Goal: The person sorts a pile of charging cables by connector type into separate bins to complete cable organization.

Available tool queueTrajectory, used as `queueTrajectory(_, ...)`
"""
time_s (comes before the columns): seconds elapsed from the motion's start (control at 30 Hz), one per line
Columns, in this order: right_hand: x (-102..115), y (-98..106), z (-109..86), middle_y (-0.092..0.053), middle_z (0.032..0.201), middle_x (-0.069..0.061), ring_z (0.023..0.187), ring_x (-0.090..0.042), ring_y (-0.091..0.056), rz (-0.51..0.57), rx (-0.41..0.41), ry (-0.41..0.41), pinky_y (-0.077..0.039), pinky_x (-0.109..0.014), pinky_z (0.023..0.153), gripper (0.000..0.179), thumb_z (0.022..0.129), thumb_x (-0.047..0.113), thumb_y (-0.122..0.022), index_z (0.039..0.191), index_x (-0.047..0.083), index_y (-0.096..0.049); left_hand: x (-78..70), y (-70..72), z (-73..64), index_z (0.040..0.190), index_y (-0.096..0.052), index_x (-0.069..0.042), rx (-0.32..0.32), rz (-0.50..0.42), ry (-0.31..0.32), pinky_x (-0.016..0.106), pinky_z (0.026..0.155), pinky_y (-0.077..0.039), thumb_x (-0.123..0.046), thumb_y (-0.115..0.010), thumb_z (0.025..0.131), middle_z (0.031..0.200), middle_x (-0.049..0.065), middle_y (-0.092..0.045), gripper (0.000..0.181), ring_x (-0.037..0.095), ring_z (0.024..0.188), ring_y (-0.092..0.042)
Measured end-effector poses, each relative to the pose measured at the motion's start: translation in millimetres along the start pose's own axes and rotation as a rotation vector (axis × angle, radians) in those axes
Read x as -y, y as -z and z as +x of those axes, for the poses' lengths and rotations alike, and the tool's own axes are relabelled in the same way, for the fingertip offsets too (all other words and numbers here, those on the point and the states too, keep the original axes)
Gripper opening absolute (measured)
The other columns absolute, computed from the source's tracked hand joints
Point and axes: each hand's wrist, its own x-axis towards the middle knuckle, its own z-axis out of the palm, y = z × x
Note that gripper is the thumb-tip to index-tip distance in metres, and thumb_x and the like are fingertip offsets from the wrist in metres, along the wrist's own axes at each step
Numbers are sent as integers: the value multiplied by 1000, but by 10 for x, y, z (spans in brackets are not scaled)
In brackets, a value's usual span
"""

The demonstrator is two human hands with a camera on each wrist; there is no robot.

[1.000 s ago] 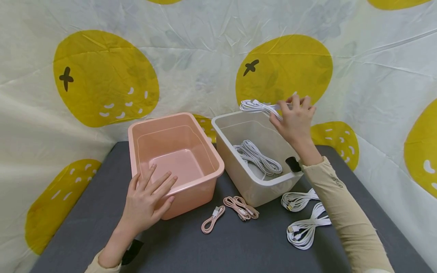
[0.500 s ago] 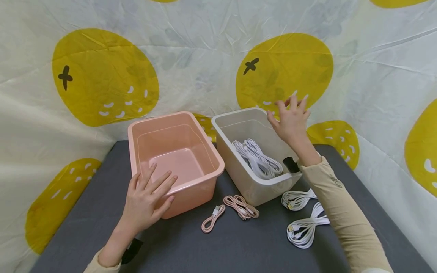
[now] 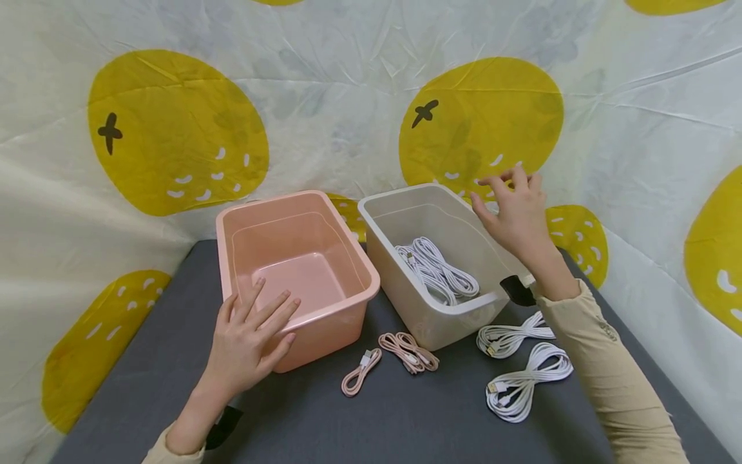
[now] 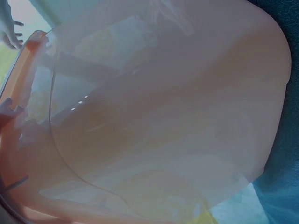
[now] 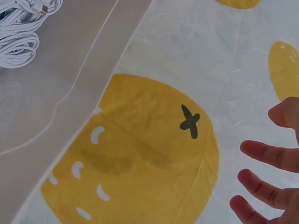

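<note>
My left hand (image 3: 249,341) rests with spread, straight fingers over the near-left rim of the pink bin (image 3: 342,316), which has nothing in it. Above the right side of the light grey bin (image 3: 400,309) is my right hand (image 3: 516,216), fingers loosely bent and holding nothing. Bundled white cables (image 3: 443,267) lie on the floor of the grey bin, and the right wrist view shows these white cables (image 5: 21,32) in its upper left corner. The bin's side fills most of the left wrist view, where the left fingers are hard to make out.
On the dark tabletop (image 3: 324,425), a small pink cable (image 3: 361,374) and a larger pink cable bundle (image 3: 408,353) lie before the bins. Two white cable bundles, a farther one (image 3: 507,338) and a nearer one (image 3: 524,386), lie at right. A patterned curtain (image 3: 336,129) hangs behind.
My right hand held a white cable bundle over the grey bin and let it drop in among the others. The hand then moved right. My left hand stayed in place.
</note>
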Motion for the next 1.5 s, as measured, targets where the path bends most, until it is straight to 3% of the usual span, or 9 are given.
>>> queueTrajectory(0.4, -35, 232, -365, -48, 92, -20, 87, -38, -37, 81, 4, 90, -28, -43, 70, 21, 80, 13, -58, 97, 1, -63, 7, 1, -13, 116, -60, -21, -2, -7, 6, 60, 91, -27, -49, -31, 90, 114, 4, -63, 48, 27, 131, -34)
queueTrajectory(0.53, -82, 292, -495, -50, 91, -21, 84, -38, -39, 110, -30, 155, -27, -42, 68, 21, 76, 9, -61, 95, 0, -63, 9, -3, -13, 116, -60, -21, -6, -9, 5, 60, 91, -27, -49, -31, 90, 114, 4, -63, 48, 27, 130, -35)
queueTrajectory(0.73, -156, 367, -727, -52, 90, -19, 82, -34, -39, 132, -19, 230, -27, -38, 66, 25, 71, 6, -64, 95, 0, -64, 8, -2, -15, 116, -60, -21, -7, -9, 7, 60, 90, -27, -49, -32, 90, 114, 4, -63, 48, 29, 128, -37)
queueTrajectory(0.93, -272, 400, -953, -52, 90, -16, 83, -31, -40, 132, 12, 261, -28, -36, 69, 23, 81, 17, -59, 97, 2, -63, 14, 2, -13, 117, -60, -21, -2, -11, 10, 60, 91, -26, -49, -31, 90, 115, 4, -63, 48, 27, 130, -35)
queueTrajectory(1.07, -372, 402, -1094, -53, 92, -15, 84, -28, -40, 118, 36, 279, -28, -33, 69, 38, 88, 35, -51, 101, 2, -62, 15, 3, -16, 117, -60, -22, 14, -5, 10, 60, 91, -26, -50, -30, 91, 115, 4, -63, 48, 29, 129, -36)
queueTrajectory(1.27, -515, 354, -1269, -54, 92, -16, 81, -26, -41, 66, 36, 312, -29, -31, 67, 61, 89, 52, -33, 101, 0, -61, 20, 9, -26, 118, -59, -22, 44, 3, 19, 61, 92, -26, -51, -29, 91, 117, 4, -62, 50, 29, 130, -35)
queueTrajectory(1.5, -676, 318, -1464, -55, 88, -17, 80, -29, -45, -46, 73, 300, -33, -37, 68, 67, 89, 56, -25, 90, -2, -58, 22, 7, -25, 118, -59, -22, 39, 0, 17, 61, 92, -26, -51, -29, 91, 117, 4, -62, 50, 29, 130, -35)
